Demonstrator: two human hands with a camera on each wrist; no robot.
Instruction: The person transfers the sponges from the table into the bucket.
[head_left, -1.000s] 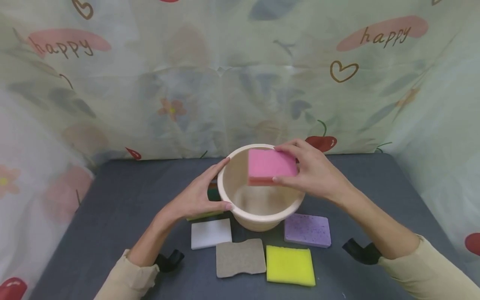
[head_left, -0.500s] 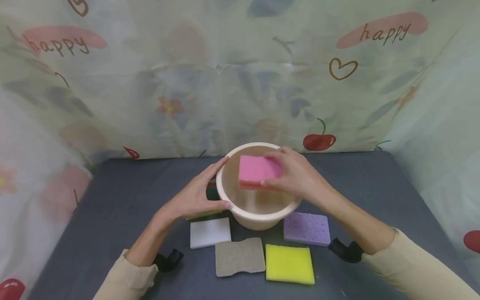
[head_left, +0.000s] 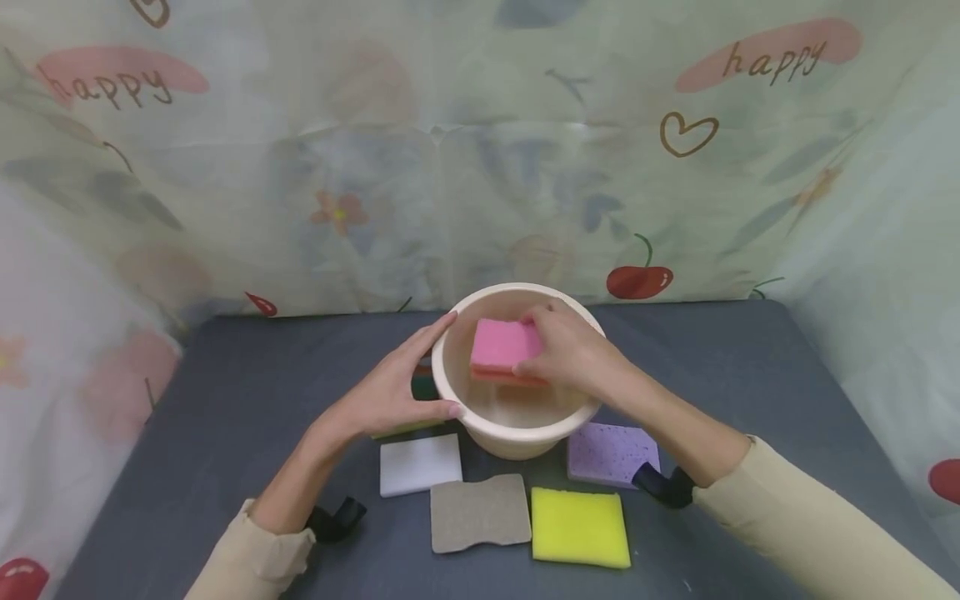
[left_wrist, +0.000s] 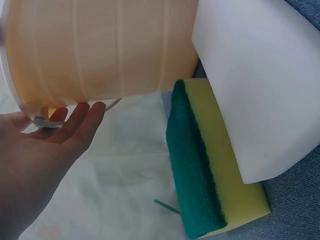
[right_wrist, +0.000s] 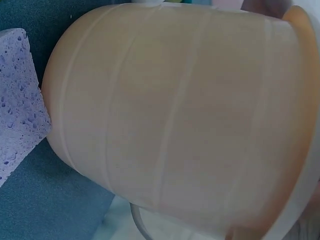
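Note:
A cream bucket (head_left: 517, 435) stands at the back middle of the table in the head view. My left hand (head_left: 390, 387) holds its left side, thumb at the near rim and fingers spread toward the far rim. In the left wrist view the fingers (left_wrist: 75, 127) lie against the outside wall beside the handle's end. My right hand (head_left: 573, 350) pinches a pink sponge (head_left: 506, 343) with an orange-red underside, down inside the bucket's mouth. The bucket's wall hides that sponge in the right wrist view.
A green-and-yellow scouring sponge (left_wrist: 192, 165) lies left of the bucket, mostly behind my left hand. Nearer sit a white sponge block (head_left: 420, 465), a grey-brown notched sponge (head_left: 480, 514), a yellow sponge (head_left: 581, 527) and a purple porous sponge (head_left: 609, 452). A patterned curtain (head_left: 442, 208) backs the table.
My right hand has moved left and lowered the pink sponge from over the bucket's mouth to inside it. The left hand has stayed on the rim.

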